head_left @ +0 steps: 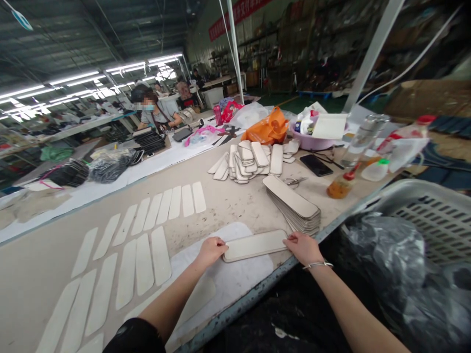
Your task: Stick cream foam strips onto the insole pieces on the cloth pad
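Note:
Between my two hands lies a long cream panel [255, 246] with rounded corners and a darker edge, over a white sheet [239, 279] at the table's front. My left hand [212, 251] pinches its left end. At the other end, the fingers of my right hand [303, 247] are closed on the panel's corner. Just behind my right hand stands a fanned stack of similar panels [292, 197]. Many separate pale strips [143, 267] lie in rows on the left. Farther back is a loose heap of smaller cream pieces [246, 159].
Right of the stack are a phone [316, 165], scissors [293, 181], a glue bottle [340, 185] and a clear tumbler [362, 139]. An orange bag [267, 128] and purple basin [312, 141] stand behind. A grey basket [434, 206] with plastic is beside the table. A co-worker [156, 115] sits across.

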Demonstrator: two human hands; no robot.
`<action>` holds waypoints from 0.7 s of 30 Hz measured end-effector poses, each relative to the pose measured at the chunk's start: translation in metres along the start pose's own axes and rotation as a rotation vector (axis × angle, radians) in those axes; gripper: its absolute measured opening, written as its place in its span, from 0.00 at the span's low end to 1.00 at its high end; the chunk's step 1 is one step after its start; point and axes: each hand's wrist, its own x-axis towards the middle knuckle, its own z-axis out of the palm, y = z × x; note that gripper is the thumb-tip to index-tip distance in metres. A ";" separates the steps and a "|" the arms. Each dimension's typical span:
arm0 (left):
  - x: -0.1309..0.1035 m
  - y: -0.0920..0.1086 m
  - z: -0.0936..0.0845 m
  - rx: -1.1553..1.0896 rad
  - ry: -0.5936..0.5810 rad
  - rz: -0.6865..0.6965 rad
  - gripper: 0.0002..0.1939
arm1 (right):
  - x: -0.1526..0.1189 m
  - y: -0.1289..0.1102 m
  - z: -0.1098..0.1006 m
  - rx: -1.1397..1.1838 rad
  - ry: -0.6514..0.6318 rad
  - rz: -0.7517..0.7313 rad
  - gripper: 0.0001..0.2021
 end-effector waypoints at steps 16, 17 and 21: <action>0.007 -0.003 -0.005 0.000 -0.080 -0.050 0.02 | 0.000 -0.006 -0.007 -0.039 -0.047 0.024 0.06; 0.008 -0.005 -0.005 -0.011 -0.095 -0.057 0.03 | 0.000 -0.005 -0.007 -0.040 -0.054 0.028 0.06; 0.008 -0.012 -0.011 -0.028 -0.112 -0.046 0.04 | 0.001 -0.005 -0.008 -0.045 -0.077 0.038 0.07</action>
